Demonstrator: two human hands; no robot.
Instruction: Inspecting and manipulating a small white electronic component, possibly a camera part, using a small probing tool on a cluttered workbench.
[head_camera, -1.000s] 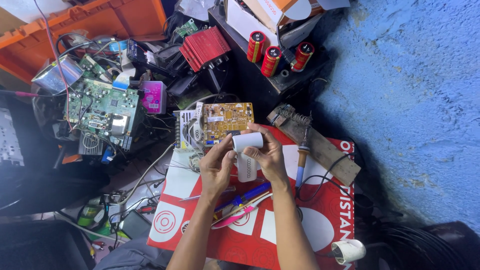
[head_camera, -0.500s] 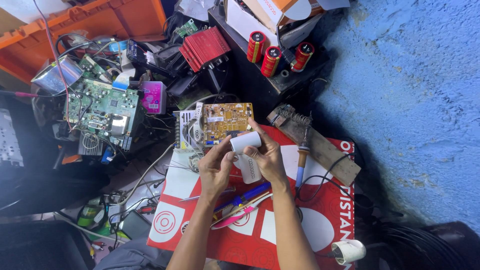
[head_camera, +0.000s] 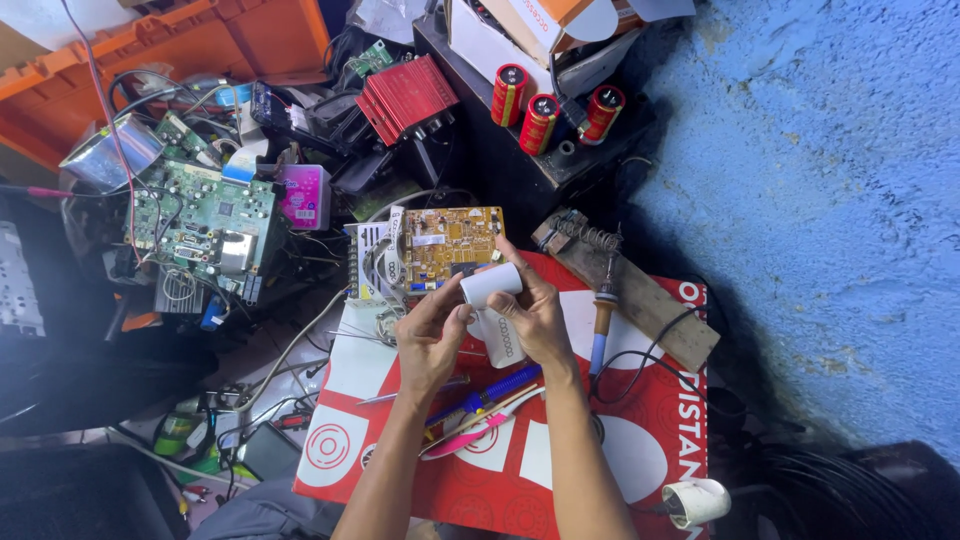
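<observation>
Both hands meet on a small white cylindrical part (head_camera: 490, 284), held just above the near edge of a yellow-brown circuit board (head_camera: 449, 246). The right hand (head_camera: 535, 318) wraps it from behind with fingers curled closed around its body, while the left hand (head_camera: 432, 335) pinches its near end between thumb and fingertips. A second white piece (head_camera: 500, 337) with dark printing lies just under the hands; whether it touches the held part I cannot tell.

By size, the blue wall (head_camera: 820, 200) fills the right side. An orange crate (head_camera: 200, 45) sits at the top left. Under the forearms spreads a red printed sheet (head_camera: 560, 470) with white circles. A green circuit board (head_camera: 200, 215) lies well left of the hands, among tangled wires. A red finned metal case (head_camera: 408, 95) rests above the yellow-brown board, and three red cylindrical capacitors (head_camera: 540, 118) stand on a dark box to its right. A wooden strip (head_camera: 640, 295) bearing a coiled wire stand lies diagonally just right of the hands, with a soldering iron (head_camera: 600, 325) beside it. A blue-handled screwdriver (head_camera: 490, 395) lies between the forearms on the sheet, next to a pink tool (head_camera: 470, 437). A white bulb-shaped object (head_camera: 697, 500) sits at the sheet's lower right corner.
</observation>
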